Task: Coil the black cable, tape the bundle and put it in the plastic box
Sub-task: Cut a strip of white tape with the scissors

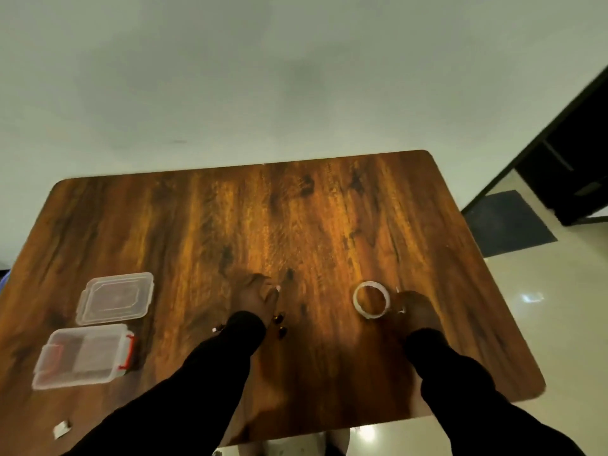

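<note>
- The table [329, 209] is being seen with no cable bundle lying on it; coiling and taping cannot be judged.
- The plastic box [82, 357] is being left open and seemingly empty, its lid [115, 299] lying just beyond, both well left of the hands.
- The tape roll [371, 299] is being touched by the right hand [416, 312], fingers curled.
- Small dark pieces, possibly cable [280, 324], are being held beside the left hand [256, 296]; its grip cannot be told.

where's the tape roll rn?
Head view: the tape roll lies on the wooden table, right of centre, at the fingertips of the right hand.
</note>
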